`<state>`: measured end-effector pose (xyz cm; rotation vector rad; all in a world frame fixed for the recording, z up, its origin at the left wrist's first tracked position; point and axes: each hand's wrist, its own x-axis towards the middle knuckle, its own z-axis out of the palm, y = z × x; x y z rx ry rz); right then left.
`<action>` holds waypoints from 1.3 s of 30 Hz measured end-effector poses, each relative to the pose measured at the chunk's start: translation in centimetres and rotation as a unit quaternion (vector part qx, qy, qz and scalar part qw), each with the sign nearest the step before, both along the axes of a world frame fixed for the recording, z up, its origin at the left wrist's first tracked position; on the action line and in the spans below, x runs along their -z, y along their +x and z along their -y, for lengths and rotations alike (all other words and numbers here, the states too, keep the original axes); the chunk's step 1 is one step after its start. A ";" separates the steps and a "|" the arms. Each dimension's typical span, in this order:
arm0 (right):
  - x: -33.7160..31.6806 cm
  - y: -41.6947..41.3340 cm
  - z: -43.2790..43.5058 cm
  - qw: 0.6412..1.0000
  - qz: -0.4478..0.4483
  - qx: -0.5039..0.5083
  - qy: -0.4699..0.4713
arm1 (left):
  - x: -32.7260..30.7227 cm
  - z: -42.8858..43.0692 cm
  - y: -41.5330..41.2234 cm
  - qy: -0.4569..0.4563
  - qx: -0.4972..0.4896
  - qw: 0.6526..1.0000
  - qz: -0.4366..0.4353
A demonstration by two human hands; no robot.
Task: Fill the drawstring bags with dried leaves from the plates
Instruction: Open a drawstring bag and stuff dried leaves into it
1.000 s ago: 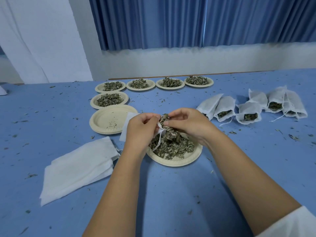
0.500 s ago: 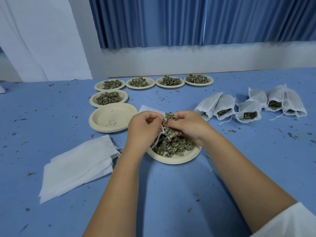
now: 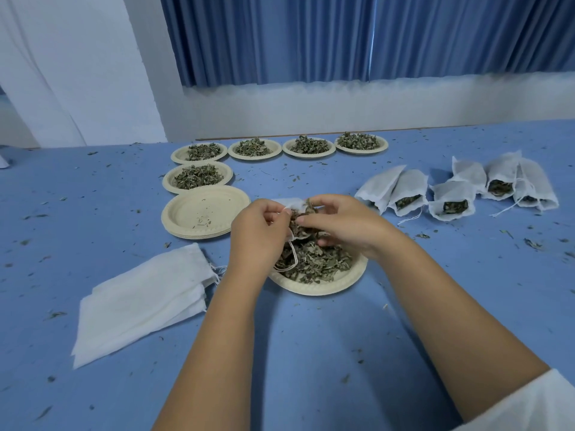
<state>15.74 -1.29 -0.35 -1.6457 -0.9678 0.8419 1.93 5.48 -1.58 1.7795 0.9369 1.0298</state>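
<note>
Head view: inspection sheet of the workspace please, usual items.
Surface: blue table, in use across its width.
Job's things: bag held open above the near plate of leaves; five more filled plates behind; empty plate stack at left; flat bags stacked near left; filled bags lying at right.
Clutter: leaf crumbs scattered over the table.
Hands: left hand pinches the bag's mouth; right hand pinches leaves at it.
Cables: nothing seen.
Surroundings: blue curtain, white wall below it.
</note>
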 end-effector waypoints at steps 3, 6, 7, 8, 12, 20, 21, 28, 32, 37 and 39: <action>-0.3 -0.1 0.2 0.997 0.062 0.031 0.045 | 0.0 -0.1 0.1 0.014 -0.028 0.999 -0.015; -0.2 -0.2 0.2 0.994 0.048 0.064 0.074 | 0.0 -0.2 0.1 0.016 -0.043 0.999 -0.020; -0.2 -0.2 0.2 0.994 0.043 0.069 0.074 | 0.0 -0.2 0.1 0.016 -0.045 0.999 -0.018; -0.3 -0.1 0.2 0.994 0.041 0.071 0.072 | 0.0 -0.2 0.1 0.018 -0.047 0.999 -0.017; -0.5 -0.1 0.2 0.993 0.006 0.074 0.089 | -0.1 -0.1 0.0 0.035 -0.053 0.998 -0.018; -1.0 -0.9 1.2 0.992 0.028 0.003 0.119 | -0.3 0.2 0.0 0.039 -0.069 0.997 -0.017; -1.0 -1.0 1.1 0.992 0.027 0.004 0.126 | -0.3 0.2 0.1 0.039 -0.068 0.997 -0.017; 0.1 -1.2 0.3 0.979 0.166 0.078 0.094 | -0.4 0.7 0.2 -0.004 -0.017 1.000 0.011; 0.6 -0.7 0.1 0.997 0.063 0.049 0.013 | -0.5 0.7 0.2 -0.006 0.002 1.000 0.013; 1.3 -1.0 -0.2 0.996 0.073 0.042 0.015 | -0.7 1.0 0.2 -0.011 0.053 0.998 -0.013; 1.6 -1.0 -0.4 0.987 0.137 0.082 0.019 | -0.7 1.2 0.3 -0.010 0.068 0.997 -0.023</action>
